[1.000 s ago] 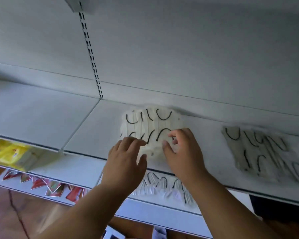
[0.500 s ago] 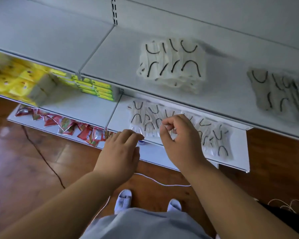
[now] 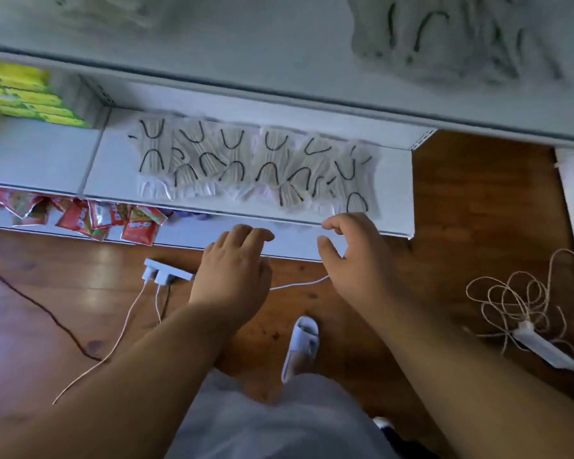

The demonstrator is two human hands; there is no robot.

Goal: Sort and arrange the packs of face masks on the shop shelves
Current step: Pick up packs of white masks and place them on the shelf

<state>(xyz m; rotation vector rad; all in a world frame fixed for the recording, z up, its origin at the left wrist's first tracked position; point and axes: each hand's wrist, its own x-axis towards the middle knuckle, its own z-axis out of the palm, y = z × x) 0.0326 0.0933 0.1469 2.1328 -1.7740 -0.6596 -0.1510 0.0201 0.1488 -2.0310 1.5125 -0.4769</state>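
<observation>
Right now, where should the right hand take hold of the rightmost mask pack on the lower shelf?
Probably its near edge, pinched from the front. The rightmost mask pack lies flat at the lower shelf lip, just beyond the right hand, with its left side overlapping neighbouring packs.

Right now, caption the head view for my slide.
Both hands, left and right, reach empty toward mask packs on the lower shelf.

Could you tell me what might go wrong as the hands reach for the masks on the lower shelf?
The mask packs overlap loosely near the lower shelf's front edge; pulling one with the right hand could drag its neighbours off. The left hand holds nothing. A white cable and a power strip lie by the slipper, so tripping seems possible.
</observation>
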